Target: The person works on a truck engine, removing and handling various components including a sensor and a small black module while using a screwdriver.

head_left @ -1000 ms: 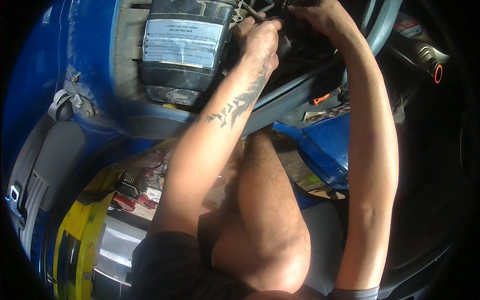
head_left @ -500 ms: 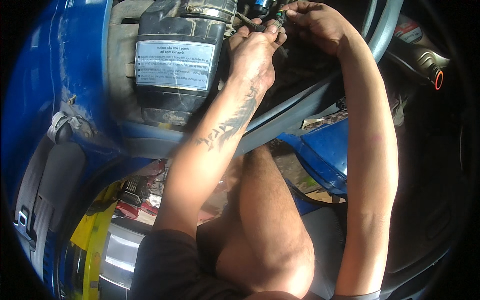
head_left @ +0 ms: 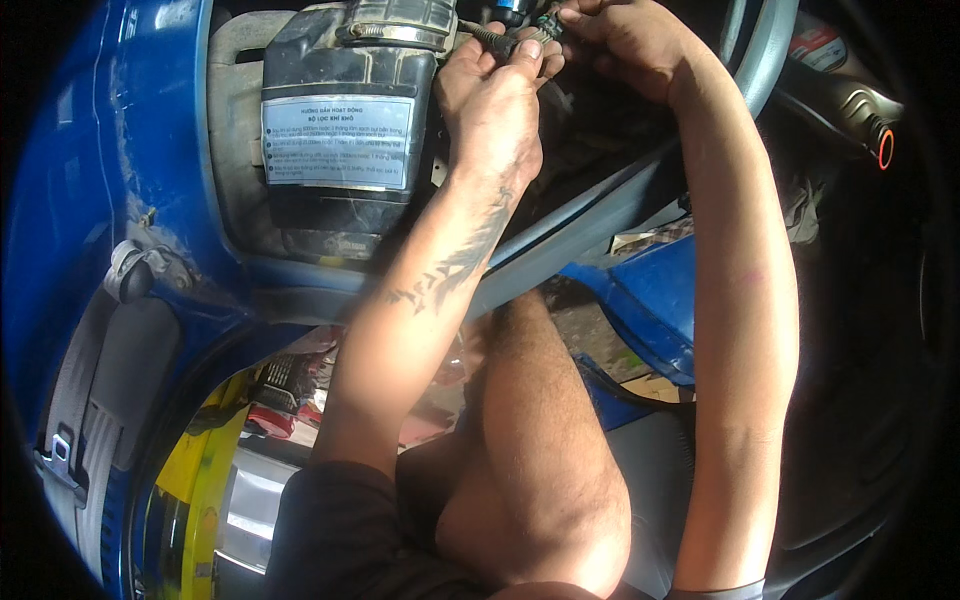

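Observation:
At the top centre of the head view my left hand (head_left: 495, 105) is closed round a corrugated sleeve of wiring (head_left: 487, 37). My right hand (head_left: 638, 50) has its thumb and forefinger pinched at a small green-and-dark connector (head_left: 546, 25), just right of my left fingertips. A dark cylindrical part with a blue band (head_left: 508, 10) shows above them. Left of both hands stands a black plastic air-filter housing (head_left: 340, 215) with a printed label, and a metal hose clamp (head_left: 393, 32) circles its top. Exactly where the fingers meet the wiring is partly hidden.
A blue painted body panel (head_left: 100, 100) with a seat belt (head_left: 75, 400) lies left. A grey frame tube (head_left: 575, 235) crosses below my hands. Blue sheet metal (head_left: 650, 320), a yellow part (head_left: 200, 510) and a container with an orange-rimmed spout (head_left: 850, 110) surround my bare leg (head_left: 530, 420).
My right fingers have moved down and left onto the connector beside my left hand, which has shifted slightly left in view. The view has shifted too, showing more of the housing's top.

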A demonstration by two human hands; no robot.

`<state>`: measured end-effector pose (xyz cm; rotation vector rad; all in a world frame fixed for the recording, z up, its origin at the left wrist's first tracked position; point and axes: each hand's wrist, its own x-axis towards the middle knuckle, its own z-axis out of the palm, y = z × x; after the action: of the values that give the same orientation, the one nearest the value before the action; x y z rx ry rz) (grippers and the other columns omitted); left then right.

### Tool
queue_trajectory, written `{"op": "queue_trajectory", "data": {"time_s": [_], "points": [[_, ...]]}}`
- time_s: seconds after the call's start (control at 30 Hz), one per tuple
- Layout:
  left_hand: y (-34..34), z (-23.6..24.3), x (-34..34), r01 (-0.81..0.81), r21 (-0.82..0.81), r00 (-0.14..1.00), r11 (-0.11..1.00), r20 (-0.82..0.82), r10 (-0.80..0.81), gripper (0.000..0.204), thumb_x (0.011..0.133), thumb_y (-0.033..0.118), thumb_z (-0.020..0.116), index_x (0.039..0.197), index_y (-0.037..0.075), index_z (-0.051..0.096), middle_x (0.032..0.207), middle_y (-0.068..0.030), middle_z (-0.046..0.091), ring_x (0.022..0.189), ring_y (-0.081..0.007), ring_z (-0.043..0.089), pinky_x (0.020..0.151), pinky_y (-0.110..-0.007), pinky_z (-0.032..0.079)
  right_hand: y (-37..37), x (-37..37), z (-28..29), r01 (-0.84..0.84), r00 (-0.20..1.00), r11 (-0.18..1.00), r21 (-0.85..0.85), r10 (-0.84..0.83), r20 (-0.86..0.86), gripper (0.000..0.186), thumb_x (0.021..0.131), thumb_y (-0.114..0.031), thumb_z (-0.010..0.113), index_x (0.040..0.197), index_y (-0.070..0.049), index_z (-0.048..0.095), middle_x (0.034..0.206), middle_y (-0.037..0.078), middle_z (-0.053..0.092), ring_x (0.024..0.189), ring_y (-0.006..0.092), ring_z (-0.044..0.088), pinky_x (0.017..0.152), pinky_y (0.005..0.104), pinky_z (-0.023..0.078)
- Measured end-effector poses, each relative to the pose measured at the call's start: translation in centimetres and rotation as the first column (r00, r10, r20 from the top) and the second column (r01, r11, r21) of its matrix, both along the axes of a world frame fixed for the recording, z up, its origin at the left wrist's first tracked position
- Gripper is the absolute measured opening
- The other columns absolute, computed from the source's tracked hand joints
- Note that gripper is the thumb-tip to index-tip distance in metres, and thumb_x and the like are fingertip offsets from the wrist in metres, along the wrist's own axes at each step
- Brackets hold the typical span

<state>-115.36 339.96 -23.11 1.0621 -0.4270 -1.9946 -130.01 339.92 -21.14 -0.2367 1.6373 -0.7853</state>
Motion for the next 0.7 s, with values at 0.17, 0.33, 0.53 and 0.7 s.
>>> {"op": "queue_trajectory", "data": {"time_s": [0.17,0.33,0.53,0.7], "points": [[0.0,0.2,-0.1,0.012,-0.023,0.999,1.000,0.040,-0.011,0.019,0.086,-0.009,0.054,0.103,-0.005,0.047,0.085,-0.0105,0.060,0.072,-0.0161,0.062,0.070,-0.027,0.054,0.0,-0.5,-0.2,-0.037,0.999,0.999,0.024,0.038,-0.011,0.009,0.088,-0.008,0.062,0.082,-0.003,0.066,0.072,0.005,0.064,0.060,0.0142,0.057,0.051,0.0277,0.041],[-0.1,0.0,-0.1,0.014,-0.059,0.998,0.998,0.062,-0.011,0.020,0.085,-0.009,0.056,0.102,-0.005,0.047,0.085,-0.0106,0.060,0.071,-0.0158,0.062,0.068,-0.026,0.054,-0.2,-0.4,0.0,-0.046,0.998,0.999,0.028,0.047,-0.039,0.010,0.087,-0.006,0.061,0.081,-0.002,0.066,0.071,0.006,0.064,0.057,0.0145,0.056,0.049,0.0281,0.040],[-0.3,0.0,0.1,0.150,-0.082,0.964,0.985,0.235,-0.127,0.024,0.085,-0.003,0.059,0.106,-0.005,0.048,0.088,-0.0113,0.061,0.077,-0.0178,0.063,0.072,-0.031,0.052,-0.4,0.0,1.3,-0.088,0.992,0.996,0.002,0.088,-0.092,0.011,0.087,-0.006,0.061,0.080,-0.001,0.067,0.070,0.007,0.064,0.057,0.0142,0.055,0.051,0.0274,0.040],[0.0,-0.2,-0.1,0.036,-0.041,0.983,0.998,0.182,-0.028,0.021,0.085,-0.004,0.058,0.104,-0.004,0.049,0.084,-0.0101,0.060,0.071,-0.0172,0.061,0.066,-0.029,0.052,0.1,-0.1,0.9,-0.061,0.998,0.989,-0.137,0.061,-0.003,0.009,0.086,-0.007,0.063,0.079,-0.002,0.067,0.068,0.006,0.063,0.057,0.0113,0.054,0.051,0.0235,0.039]]}}
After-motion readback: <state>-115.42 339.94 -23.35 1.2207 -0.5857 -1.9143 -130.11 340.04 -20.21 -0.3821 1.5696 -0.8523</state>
